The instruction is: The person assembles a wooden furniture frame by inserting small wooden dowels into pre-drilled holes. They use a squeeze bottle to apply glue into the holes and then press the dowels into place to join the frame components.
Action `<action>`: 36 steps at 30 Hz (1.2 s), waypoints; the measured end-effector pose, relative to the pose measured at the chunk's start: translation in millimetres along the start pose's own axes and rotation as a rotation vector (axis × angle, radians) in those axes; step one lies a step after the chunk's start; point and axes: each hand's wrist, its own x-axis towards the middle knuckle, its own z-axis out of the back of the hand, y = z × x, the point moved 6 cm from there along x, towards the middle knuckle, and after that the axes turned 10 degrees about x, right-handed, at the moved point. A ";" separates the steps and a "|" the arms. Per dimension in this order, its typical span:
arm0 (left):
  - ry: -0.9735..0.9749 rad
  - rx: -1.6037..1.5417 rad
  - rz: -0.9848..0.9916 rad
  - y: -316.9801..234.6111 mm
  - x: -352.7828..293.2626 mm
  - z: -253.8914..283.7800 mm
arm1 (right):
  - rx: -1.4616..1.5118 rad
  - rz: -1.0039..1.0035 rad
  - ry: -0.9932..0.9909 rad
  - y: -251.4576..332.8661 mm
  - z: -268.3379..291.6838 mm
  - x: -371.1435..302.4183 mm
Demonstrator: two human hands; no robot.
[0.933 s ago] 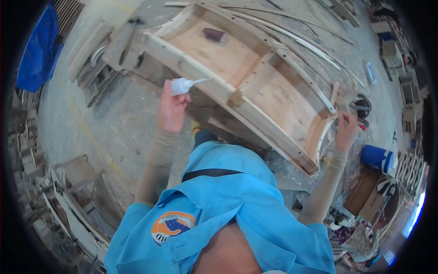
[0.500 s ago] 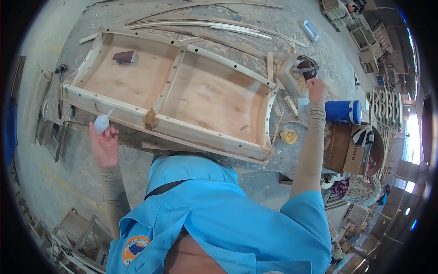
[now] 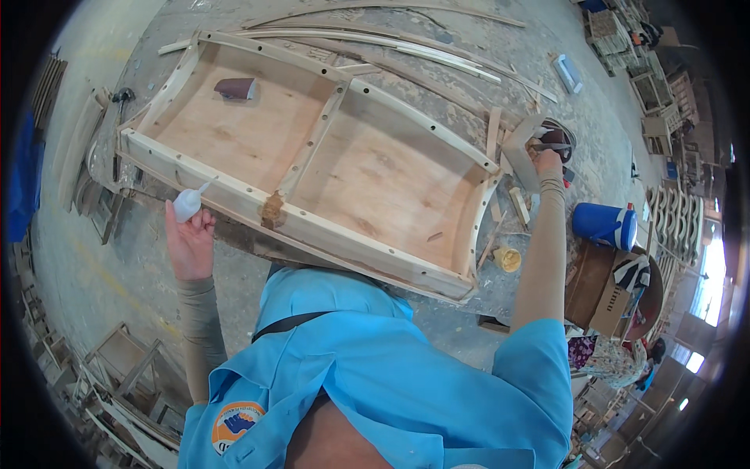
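Observation:
My left hand [image 3: 191, 246] is closed round a small white squeeze bottle [image 3: 187, 205] with a thin nozzle, held just off the near left rail of a wooden frame. That frame [image 3: 301, 168] is slightly curved, backed with plywood and split in two by a crossbar. Dark dots run along its rails, and a brown filler patch [image 3: 272, 209] marks the near rail below the crossbar. At the far right my right hand [image 3: 549, 162] is closed by a wooden holder [image 3: 519, 159]. A grey blade-like tool [image 3: 553, 146] shows by its fingertips; whether they grip it is hidden.
Folded brown sandpaper [image 3: 234, 87] lies in the left bay. Long thin wood strips [image 3: 406, 47] lie beyond the frame. A tub of yellowish paste [image 3: 507, 259], a blue jug [image 3: 604, 226] and a cardboard box [image 3: 611, 305] stand to the right.
The view has shifted, so the frame sits lower and further right. My right hand has gone from beside the holder down to the tool in it. My left hand still holds the bottle.

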 end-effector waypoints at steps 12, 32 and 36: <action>-0.026 -0.022 -0.032 0.0 -4.3 -2.6 | 0.348 0.364 -0.505 45.7 80.6 -78.5; 0.160 -0.095 -0.036 -15.1 -17.7 30.7 | 1.177 0.764 -0.101 375.0 68.6 -388.8; 0.204 -0.046 -0.007 -30.0 -11.5 38.5 | 1.076 0.690 -0.190 387.7 52.9 -399.3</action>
